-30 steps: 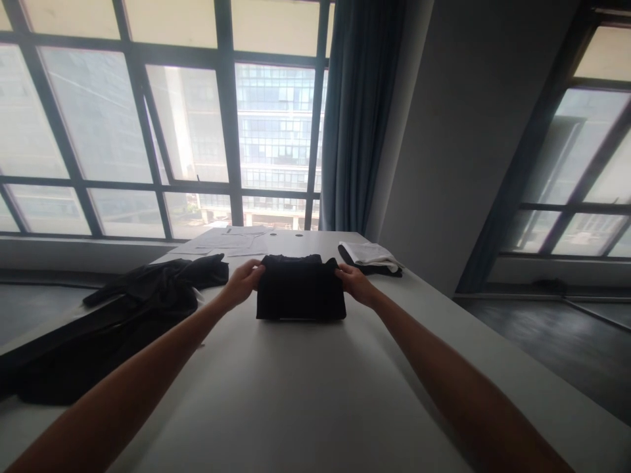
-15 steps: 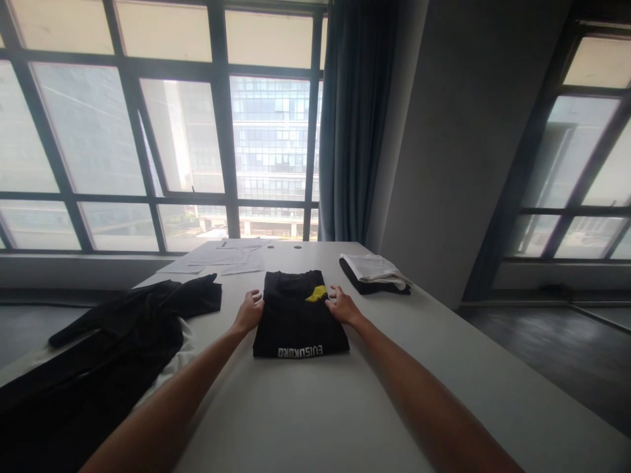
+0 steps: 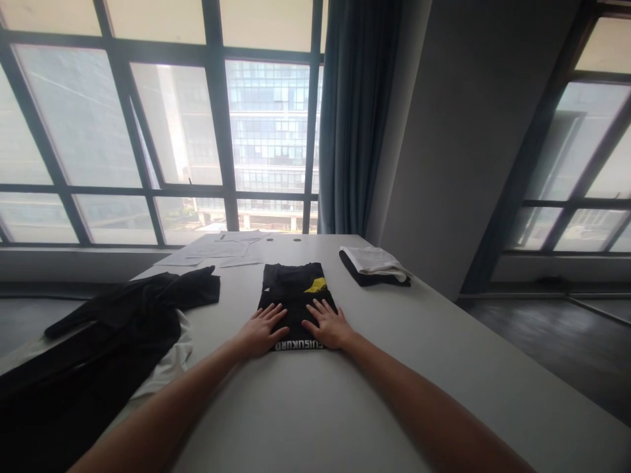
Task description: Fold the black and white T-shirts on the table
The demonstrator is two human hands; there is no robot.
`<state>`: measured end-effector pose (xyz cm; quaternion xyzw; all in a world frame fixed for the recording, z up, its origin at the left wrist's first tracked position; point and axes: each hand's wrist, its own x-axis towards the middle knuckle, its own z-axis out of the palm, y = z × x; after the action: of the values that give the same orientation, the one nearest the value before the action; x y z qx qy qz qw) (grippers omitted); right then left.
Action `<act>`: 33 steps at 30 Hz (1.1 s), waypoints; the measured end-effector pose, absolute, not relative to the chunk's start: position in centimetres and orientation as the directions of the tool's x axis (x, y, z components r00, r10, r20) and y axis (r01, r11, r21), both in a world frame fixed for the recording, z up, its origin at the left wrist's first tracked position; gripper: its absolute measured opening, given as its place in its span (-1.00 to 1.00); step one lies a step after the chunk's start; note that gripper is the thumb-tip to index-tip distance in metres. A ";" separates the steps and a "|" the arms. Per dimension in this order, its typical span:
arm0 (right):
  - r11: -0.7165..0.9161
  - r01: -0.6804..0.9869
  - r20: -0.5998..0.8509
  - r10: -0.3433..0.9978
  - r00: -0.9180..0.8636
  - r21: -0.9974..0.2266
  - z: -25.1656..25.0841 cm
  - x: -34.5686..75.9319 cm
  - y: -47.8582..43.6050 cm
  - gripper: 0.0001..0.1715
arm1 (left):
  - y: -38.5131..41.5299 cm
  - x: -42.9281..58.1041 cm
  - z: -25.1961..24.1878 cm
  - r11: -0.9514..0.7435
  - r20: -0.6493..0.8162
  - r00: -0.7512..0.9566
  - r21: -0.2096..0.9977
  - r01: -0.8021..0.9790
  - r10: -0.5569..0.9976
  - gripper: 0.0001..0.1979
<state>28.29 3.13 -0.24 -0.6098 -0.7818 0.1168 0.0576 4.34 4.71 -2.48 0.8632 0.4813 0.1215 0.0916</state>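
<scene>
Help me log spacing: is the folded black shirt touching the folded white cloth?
Apart. The head view shows a strip of white tabletop between the folded black shirt and the folded white cloth, which lies farther right.

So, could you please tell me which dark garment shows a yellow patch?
The folded black shirt under the left hand and right hand; the loose black clothing and the black cloth beneath the white cloth show no yellow.

Black shirt (image 3: pixel 296 315) — yellow patch (image 3: pixel 316 285), white lettering (image 3: pixel 300 345); plain white table (image 3: pixel 276 414) — blue-grey curtain (image 3: pixel 357 118).
</scene>
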 end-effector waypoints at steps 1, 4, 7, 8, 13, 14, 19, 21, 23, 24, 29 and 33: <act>0.221 0.940 -0.051 0.969 -0.242 -0.259 -0.3 28.7 3.2 -0.11 | 4.7 3.9 -2.7 -0.500 0.123 0.486 0.287 0.817 0.865 -0.29; 0.203 0.938 -0.031 0.975 -0.220 -0.280 -0.6 29.7 3.3 -0.11 | 4.4 3.1 -2.8 -0.445 0.128 0.427 0.336 0.830 0.895 -0.29; 0.173 0.935 0.001 0.983 -0.181 -0.309 -1.1 30.3 3.4 -0.16 | 4.0 2.1 -2.5 -0.440 0.145 0.418 0.401 0.804 0.897 -0.25; 0.165 0.932 0.019 0.986 -0.168 -0.322 -1.3 30.5 3.4 -0.18 | 3.8 1.7 -2.3 -0.470 0.151 0.451 0.423 0.775 0.880 -0.22; 0.218 0.913 0.187 0.969 -0.160 -0.345 -1.4 31.7 2.8 -0.35 | 2.6 0.0 -1.1 -0.637 0.240 0.608 0.478 0.604 0.757 -0.28; 0.253 0.907 0.239 0.955 -0.177 -0.337 -1.2 31.9 2.6 -0.40 | 2.3 0.2 -1.0 -0.650 0.281 0.598 0.473 0.595 0.751 -0.44; 0.543 0.761 0.293 0.838 -0.461 -0.356 1.0 32.0 1.4 -0.34 | 1.0 2.6 -0.4 -0.679 0.475 0.488 0.447 0.583 0.732 -0.73; 0.602 0.707 0.222 0.797 -0.562 -0.371 1.7 31.7 0.9 -0.15 | 0.9 3.2 -0.1 -0.647 0.518 0.402 0.486 0.587 0.755 -0.72; 0.585 0.734 0.191 0.810 -0.555 -0.345 2.3 31.5 0.8 -0.22 | 0.8 3.2 0.0 -0.625 0.552 0.329 0.519 0.584 0.766 -0.70; 0.549 0.771 0.195 0.835 -0.514 -0.323 2.5 31.5 0.8 -0.37 | 0.8 3.1 0.1 -0.621 0.563 0.309 0.527 0.580 0.767 -0.69; 0.377 0.867 0.269 0.916 -0.298 -0.326 3.2 33.5 2.3 -0.62 | 1.3 1.9 -0.3 -0.634 0.487 0.410 0.539 0.554 0.771 -0.70; 0.366 0.759 0.311 0.924 -0.224 -0.539 2.3 35.8 3.8 -0.66 | 1.7 1.6 -0.8 -0.612 0.435 0.433 0.612 0.501 0.789 -0.70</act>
<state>35.81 3.79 2.30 -0.5461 -0.7702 0.1374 0.2995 1.64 1.66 -0.78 0.8223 0.3923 0.3603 0.2003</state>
